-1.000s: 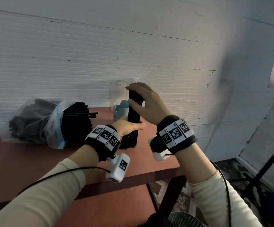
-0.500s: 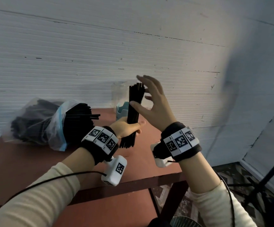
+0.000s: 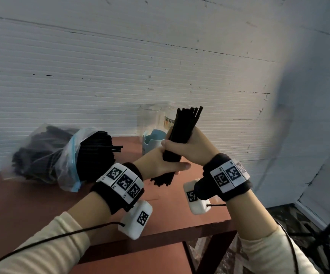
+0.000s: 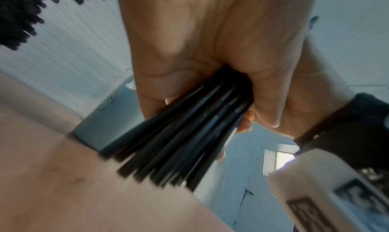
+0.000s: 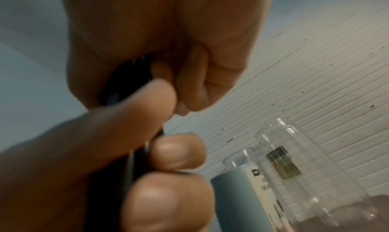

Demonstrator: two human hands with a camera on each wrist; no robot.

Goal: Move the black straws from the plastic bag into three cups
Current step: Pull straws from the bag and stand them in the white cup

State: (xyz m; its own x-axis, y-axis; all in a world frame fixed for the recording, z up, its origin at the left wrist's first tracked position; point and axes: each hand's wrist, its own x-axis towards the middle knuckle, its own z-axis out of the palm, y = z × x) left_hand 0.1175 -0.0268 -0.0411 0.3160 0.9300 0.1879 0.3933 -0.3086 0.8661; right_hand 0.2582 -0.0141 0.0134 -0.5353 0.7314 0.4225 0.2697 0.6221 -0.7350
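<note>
Formerly spread open, the right hand (image 3: 189,149) now grips the straw bundle (image 3: 181,131) above the clenched left hand (image 3: 160,165). Bundle's long axis runs 1 to 7 o'clock; cups (image 3: 153,125) stand at 11, nearer the left.

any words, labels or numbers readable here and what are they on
Nothing reads in full.
"D": first letter of a cut-off word on the white label of the blue cup; the lines under it are too blurred to read.
Dark sticker on the clear cup: no legible text.
Colour strip on the clear cup: too small to read.
Black-and-white square codes on the wrist bands: patterns, not words.
</note>
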